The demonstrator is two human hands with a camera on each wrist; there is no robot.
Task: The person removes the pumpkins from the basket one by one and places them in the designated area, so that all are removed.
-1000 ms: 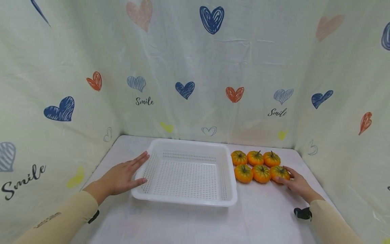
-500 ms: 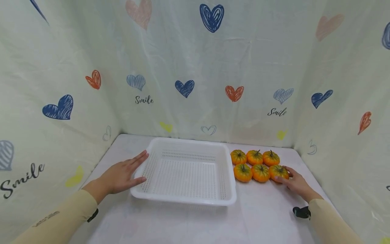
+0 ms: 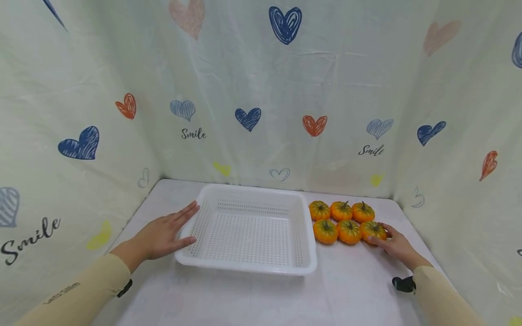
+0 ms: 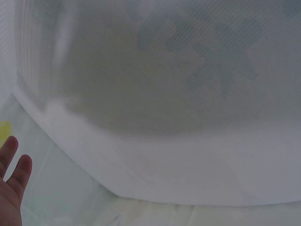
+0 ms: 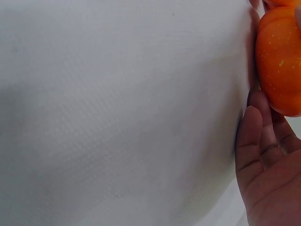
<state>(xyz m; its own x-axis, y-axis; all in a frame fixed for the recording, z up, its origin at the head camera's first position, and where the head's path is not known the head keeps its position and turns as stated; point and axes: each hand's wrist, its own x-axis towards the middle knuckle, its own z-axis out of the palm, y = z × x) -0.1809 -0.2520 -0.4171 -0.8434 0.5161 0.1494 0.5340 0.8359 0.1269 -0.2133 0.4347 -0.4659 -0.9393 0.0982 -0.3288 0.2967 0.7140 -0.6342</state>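
Note:
A white perforated plastic basket [image 3: 248, 269] stands on the table with nothing in it. My left hand [image 3: 165, 235] lies at its left rim, fingers straight and spread, thumb apart and pointing inward. In the left wrist view only part of the left hand [image 4: 11, 183] shows at the lower left edge. To the right of the basket, small orange-and-green pumpkins stand in two rows. My right hand [image 3: 397, 246] grips the front-row pumpkin [image 3: 373, 230] farthest right, thumb on its near side and fingers round its far right side. In the right wrist view, fingers reach under this orange pumpkin [image 5: 282, 63].
Other pumpkins, such as the front-row middle one [image 3: 349, 232] and the back-row left one [image 3: 320, 210], sit close against the gripped one and near the basket's right rim. A white cloth covers the table [image 3: 261, 303]. A curtain [image 3: 342, 90] printed with hearts encloses its back and sides.

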